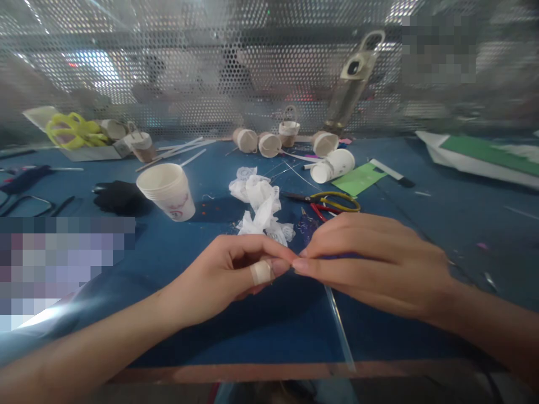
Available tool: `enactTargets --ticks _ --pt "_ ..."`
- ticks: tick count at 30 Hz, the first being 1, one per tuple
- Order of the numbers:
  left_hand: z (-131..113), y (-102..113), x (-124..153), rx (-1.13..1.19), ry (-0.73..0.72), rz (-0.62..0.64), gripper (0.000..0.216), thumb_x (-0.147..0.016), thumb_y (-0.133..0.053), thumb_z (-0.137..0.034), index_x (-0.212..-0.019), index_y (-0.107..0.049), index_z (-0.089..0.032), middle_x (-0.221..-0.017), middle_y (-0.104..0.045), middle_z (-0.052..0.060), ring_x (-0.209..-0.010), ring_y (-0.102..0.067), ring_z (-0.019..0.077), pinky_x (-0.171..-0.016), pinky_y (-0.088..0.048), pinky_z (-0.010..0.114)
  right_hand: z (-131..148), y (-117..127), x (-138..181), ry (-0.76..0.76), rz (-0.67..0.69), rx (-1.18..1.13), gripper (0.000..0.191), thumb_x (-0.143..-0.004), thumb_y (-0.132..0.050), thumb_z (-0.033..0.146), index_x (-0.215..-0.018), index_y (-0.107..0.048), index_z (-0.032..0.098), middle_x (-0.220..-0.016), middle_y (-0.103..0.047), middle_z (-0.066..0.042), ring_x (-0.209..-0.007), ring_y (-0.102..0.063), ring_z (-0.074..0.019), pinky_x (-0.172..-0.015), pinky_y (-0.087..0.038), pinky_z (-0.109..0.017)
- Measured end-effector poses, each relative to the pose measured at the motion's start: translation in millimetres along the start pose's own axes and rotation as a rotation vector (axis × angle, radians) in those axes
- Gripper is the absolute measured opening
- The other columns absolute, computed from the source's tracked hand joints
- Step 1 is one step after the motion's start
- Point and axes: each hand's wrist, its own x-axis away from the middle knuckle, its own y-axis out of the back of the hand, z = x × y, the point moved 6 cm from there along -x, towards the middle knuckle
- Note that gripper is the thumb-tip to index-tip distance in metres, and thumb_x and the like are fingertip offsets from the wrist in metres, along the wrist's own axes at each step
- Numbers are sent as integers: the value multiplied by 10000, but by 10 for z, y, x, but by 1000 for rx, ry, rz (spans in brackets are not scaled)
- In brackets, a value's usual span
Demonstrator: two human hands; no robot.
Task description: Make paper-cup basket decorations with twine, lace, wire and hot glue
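My left hand [236, 269], with a white tape band round its thumb, is closed in a pinch at the middle of the table. The fingertips of my right hand [370, 261] meet it there, also pinched. Whatever lies between them is too small to make out. Under my right hand lies a blue glue gun [308, 227], partly hidden, and a clear glue stick [339, 325] shows in front. Just beyond my hands are crumpled white lace pieces [256, 193]. Scissors with yellow handles [337, 199] and a red-handled tool [319, 211] lie behind my right hand.
Stacked paper cups [168, 191] stand left, beside a black bundle [120, 196]. Several small brown-and-white cups [269, 145] line the back, near a white bottle [332, 165] and green card [360, 178]. A perforated metal screen [202, 73] closes off the far side.
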Motion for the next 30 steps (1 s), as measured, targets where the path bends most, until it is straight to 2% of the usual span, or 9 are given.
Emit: enactTargets --ticks 7,12,16,24,30 --pt "-6 -28 18 18 -22 -10 135 -952 -686 -301 -956 -738 -176 -597 -458 -77 -494 -351 19 -410 -280 80 60 27 13 57 -35 119 78 -859 -746 76 -885 -761 148 -814 -767 -44 -748 -711 -164 -699 -592 -299" --pt "-24 -52 40 -11 -33 -18 157 -958 -676 -319 -957 -719 -168 -607 -458 -74 -503 -355 28 -414 -281 99 136 47 -44 90 99 215 94 -894 -718 103 -902 -740 195 -824 -793 -21 -763 -744 -177 -684 -618 -304" --pt "-32 -63 37 -60 -41 -36 154 -961 -668 -315 -973 -709 -166 -614 -454 -75 -507 -354 35 -411 -279 112 165 60 -51 124 111 254 115 -908 -698 97 -880 -726 205 -818 -797 -8 -752 -747 -173 -676 -626 -308" --pt "-49 -45 48 -156 -42 -75 192 -966 -655 -349 -991 -696 -163 -612 -474 -73 -498 -381 34 -410 -293 118 137 39 8 109 110 209 81 -906 -689 92 -952 -742 132 -841 -787 -63 -804 -735 -204 -706 -614 -341" --pt "-46 -43 72 -149 -35 -72 168 -970 -651 -328 -993 -686 -165 -591 -458 -80 -472 -363 32 -396 -266 130 103 37 17 59 50 169 133 -890 -685 75 -988 -738 146 -833 -767 -55 -793 -715 -197 -683 -610 -340"
